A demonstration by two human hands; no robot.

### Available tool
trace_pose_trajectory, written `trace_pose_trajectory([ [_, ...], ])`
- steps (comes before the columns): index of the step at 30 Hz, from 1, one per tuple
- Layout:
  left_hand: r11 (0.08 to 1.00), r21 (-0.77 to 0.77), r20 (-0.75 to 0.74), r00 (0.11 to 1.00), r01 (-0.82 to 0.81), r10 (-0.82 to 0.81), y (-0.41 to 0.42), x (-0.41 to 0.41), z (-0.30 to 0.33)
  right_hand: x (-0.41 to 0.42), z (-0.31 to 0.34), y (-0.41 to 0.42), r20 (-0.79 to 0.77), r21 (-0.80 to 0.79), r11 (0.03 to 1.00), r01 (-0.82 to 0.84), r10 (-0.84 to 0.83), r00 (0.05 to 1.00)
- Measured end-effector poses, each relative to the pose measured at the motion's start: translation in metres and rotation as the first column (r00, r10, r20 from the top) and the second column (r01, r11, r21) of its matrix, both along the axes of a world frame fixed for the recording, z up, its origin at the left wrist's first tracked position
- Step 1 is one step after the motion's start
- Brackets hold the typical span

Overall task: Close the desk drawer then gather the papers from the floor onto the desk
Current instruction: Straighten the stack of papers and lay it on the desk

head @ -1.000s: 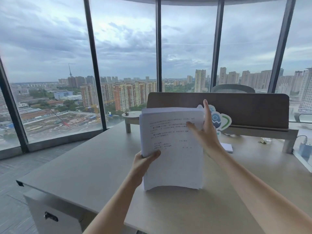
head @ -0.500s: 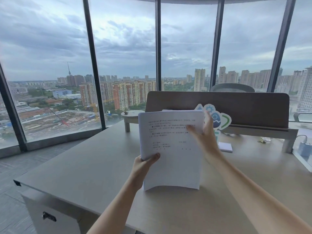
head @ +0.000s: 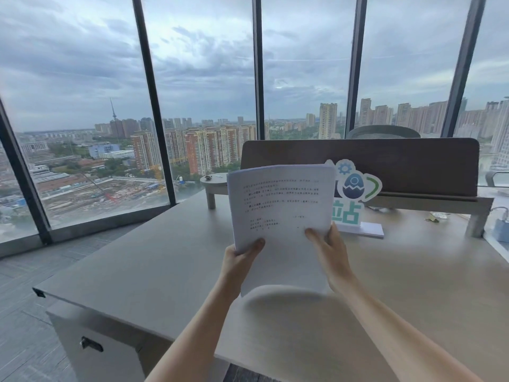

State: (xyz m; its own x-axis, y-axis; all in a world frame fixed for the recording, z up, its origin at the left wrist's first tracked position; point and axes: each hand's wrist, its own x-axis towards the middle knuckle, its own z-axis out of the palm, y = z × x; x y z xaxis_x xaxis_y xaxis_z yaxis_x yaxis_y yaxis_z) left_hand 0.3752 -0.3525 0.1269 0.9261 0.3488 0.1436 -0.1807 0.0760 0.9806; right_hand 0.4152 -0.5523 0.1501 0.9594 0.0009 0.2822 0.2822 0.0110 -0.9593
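A stack of white printed papers [head: 281, 210] stands upright over the beige desk [head: 170, 260], its bottom edge curved just above or on the desk top. My left hand [head: 239, 260] grips the stack's lower left edge, thumb on the front sheet. My right hand [head: 330, 252] holds the lower right edge, thumb in front and fingers behind. The drawer cabinet [head: 93, 346] under the desk's left end looks shut, its dark handle showing.
A brown divider panel [head: 399, 166] runs along the desk's back on a low shelf. A blue-green egg sign [head: 355, 194] stands behind the papers. A small round shelf [head: 214, 180] sits at back left, a charger [head: 501, 227] at right. Glass windows surround the desk.
My right hand slid down from the stack's upper right edge to its lower right edge. The stack stayed upright over the desk, and my left hand kept its grip.
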Motion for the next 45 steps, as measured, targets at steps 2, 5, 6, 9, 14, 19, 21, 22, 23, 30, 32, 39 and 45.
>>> trace_pose_trajectory([
  [2,1.0,-0.014,-0.036,0.999,0.016,-0.016,-0.001,-0.004,-0.014,-0.004,-0.014,0.001,-0.059,-0.004,0.999,-0.035,0.034,0.998],
  [5,0.999,-0.034,-0.025,1.0,0.002,-0.003,-0.002,-0.003,-0.023,-0.003,-0.027,0.0,-0.058,0.037,0.999,-0.03,0.032,0.998],
  [6,0.999,-0.035,-0.023,1.0,-0.002,0.001,-0.003,-0.003,-0.022,-0.002,-0.028,0.0,-0.047,0.061,0.998,-0.019,0.022,0.999],
  [9,1.0,-0.024,-0.084,0.996,-0.011,0.009,-0.003,-0.004,-0.024,-0.005,-0.033,0.004,-0.079,0.039,0.998,-0.039,0.042,0.996],
  [14,1.0,0.011,-0.131,0.991,-0.018,0.019,0.0,-0.005,-0.022,-0.001,-0.036,0.002,-0.094,-0.011,0.999,-0.034,0.033,0.995],
  [19,1.0,0.019,-0.231,0.973,-0.004,0.008,0.02,-0.004,-0.015,0.007,-0.021,0.018,-0.092,-0.122,0.992,-0.035,0.024,0.995],
  [21,1.0,0.006,-0.252,0.967,-0.031,0.031,0.034,-0.002,-0.013,0.017,-0.018,0.032,-0.111,-0.138,0.989,-0.052,0.037,0.993],
  [22,0.998,0.006,-0.257,0.965,-0.059,0.059,0.042,0.001,-0.012,0.026,-0.019,0.041,-0.128,-0.141,0.988,-0.064,0.046,0.991],
  [23,0.995,0.002,-0.26,0.961,-0.096,0.093,0.051,0.004,-0.013,0.036,-0.022,0.05,-0.148,-0.134,0.988,-0.071,0.051,0.988],
  [30,0.935,0.171,-0.355,0.866,-0.311,0.353,0.142,0.042,-0.023,0.092,-0.031,0.136,-0.386,-0.157,0.957,-0.245,0.169,0.907],
  [32,0.891,0.305,-0.356,0.828,-0.335,0.433,0.177,0.062,-0.034,0.112,-0.039,0.162,-0.4,-0.176,0.941,-0.289,0.2,0.895],
  [39,0.774,0.53,-0.344,0.746,-0.347,0.57,0.249,0.115,-0.04,0.167,-0.063,0.24,-0.379,-0.328,0.88,-0.343,0.209,0.901],
  [45,0.698,0.648,-0.326,0.717,-0.305,0.616,0.291,0.153,-0.041,0.2,-0.061,0.277,-0.34,-0.464,0.825,-0.322,0.17,0.925],
])
